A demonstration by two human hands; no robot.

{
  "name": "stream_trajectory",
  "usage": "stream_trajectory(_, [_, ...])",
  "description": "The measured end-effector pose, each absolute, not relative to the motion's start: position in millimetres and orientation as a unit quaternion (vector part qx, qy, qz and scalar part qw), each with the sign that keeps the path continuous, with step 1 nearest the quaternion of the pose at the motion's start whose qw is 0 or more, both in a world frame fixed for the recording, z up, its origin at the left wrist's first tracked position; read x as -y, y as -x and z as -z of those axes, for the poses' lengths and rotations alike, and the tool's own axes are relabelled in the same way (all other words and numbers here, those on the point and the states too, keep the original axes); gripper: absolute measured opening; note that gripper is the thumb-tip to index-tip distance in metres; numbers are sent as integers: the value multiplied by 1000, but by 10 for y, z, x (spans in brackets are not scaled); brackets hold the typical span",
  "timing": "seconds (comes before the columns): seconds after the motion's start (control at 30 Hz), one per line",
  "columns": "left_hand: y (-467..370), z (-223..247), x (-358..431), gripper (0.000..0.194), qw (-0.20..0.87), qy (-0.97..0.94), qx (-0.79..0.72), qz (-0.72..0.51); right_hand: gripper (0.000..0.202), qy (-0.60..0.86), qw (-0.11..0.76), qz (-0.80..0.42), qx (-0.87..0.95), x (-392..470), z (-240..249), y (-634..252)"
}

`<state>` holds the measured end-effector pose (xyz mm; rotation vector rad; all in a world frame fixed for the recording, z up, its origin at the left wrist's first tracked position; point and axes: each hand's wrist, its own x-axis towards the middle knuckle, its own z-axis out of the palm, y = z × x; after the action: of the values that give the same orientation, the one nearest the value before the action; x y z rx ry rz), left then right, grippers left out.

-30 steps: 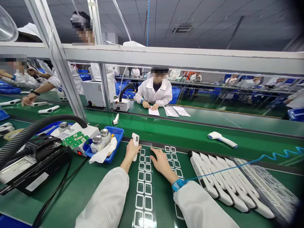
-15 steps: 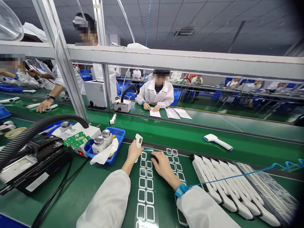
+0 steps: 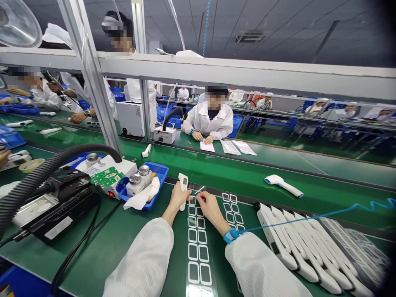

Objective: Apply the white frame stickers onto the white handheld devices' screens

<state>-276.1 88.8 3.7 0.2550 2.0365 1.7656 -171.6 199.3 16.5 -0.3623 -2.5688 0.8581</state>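
My left hand (image 3: 176,200) is wrapped round a white infrared thermometer (image 3: 183,181), held upright with its small display toward me. Just right of it, my right hand (image 3: 211,208) has its fingertips pinched together at a thin, whitish see-through strip (image 3: 199,190). The strip spans the small gap between both hands; its exact kind is hard to make out. Beneath the hands lies a clear sheet of white frame-shaped stickers (image 3: 194,251), running toward me. A second sticker sheet (image 3: 229,206) lies beside my right hand, partly covered by my sleeve.
Several white thermometer bodies (image 3: 297,239) lie in a row at right, beside more sheets (image 3: 352,243). One thermometer (image 3: 283,185) rests on the green belt. A blue tray (image 3: 161,175) with metal-capped jars and a black-hosed machine stand left. A blue wrist cord (image 3: 297,220) crosses right. Co-workers sit opposite.
My right hand's fingers have closed from a looser spread into a pinch. The thin strip now slants up between my hands. The whole view has shifted slightly.
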Motion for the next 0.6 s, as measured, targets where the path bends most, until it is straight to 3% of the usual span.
stream_trajectory(0.33, [2772, -17, -892, 24, 213, -89, -744, -627, 23, 124, 225, -310, 915, -1916, -180, 1731])
stream_trajectory(0.6, [2797, -73, -868, 23, 200, -101, -748, -625, 24, 43, 274, -307, 910, -1704, -470, 1294])
